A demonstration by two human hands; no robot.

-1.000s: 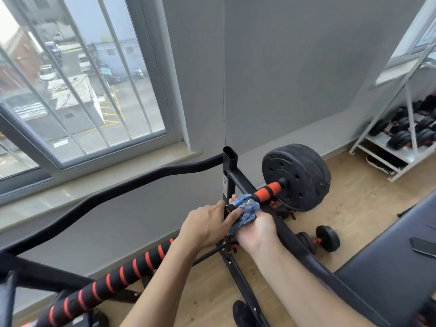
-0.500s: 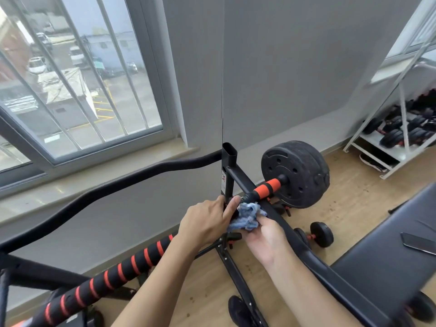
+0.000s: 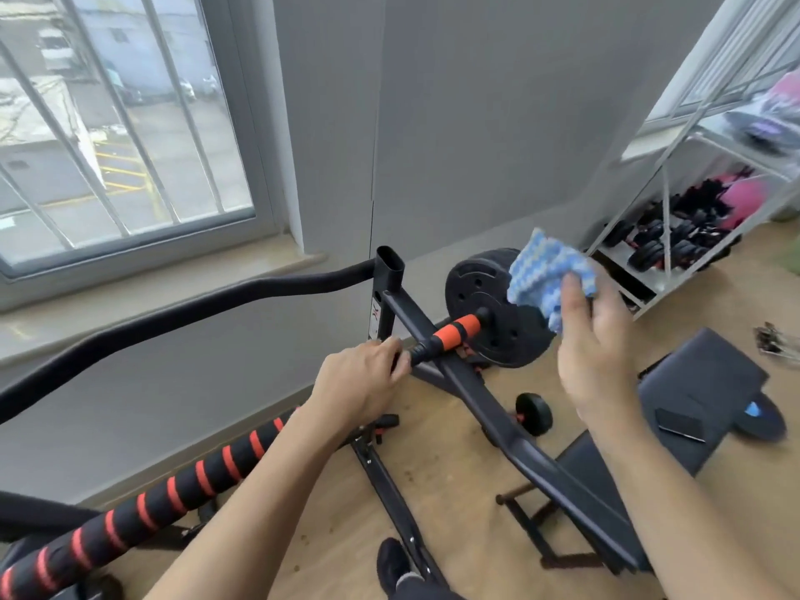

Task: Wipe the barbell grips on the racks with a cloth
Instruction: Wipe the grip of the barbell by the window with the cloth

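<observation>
Stripes of orange ring the black grip [image 3: 173,500], which runs along the near left part of the barbell [image 3: 422,350] up to the left forearm. The left hand [image 3: 359,383] grips the black shaft, fingers curled round it, right at the rack upright [image 3: 389,275] where the bar rests. Past the upright come an orange sleeve [image 3: 461,330] and the black weight plate [image 3: 489,322]. The right hand [image 3: 593,352] hangs in the air to the right of the plate, clear of the bar, its fingertips pinching a crumpled blue-and-white cloth [image 3: 547,270] that sticks up above them. A small dumbbell [image 3: 534,413] lies on the floor [image 3: 454,448] under that hand. Against the far wall, a white shelf [image 3: 666,236] holds what look like dumbbells, though blur hides the detail.
</observation>
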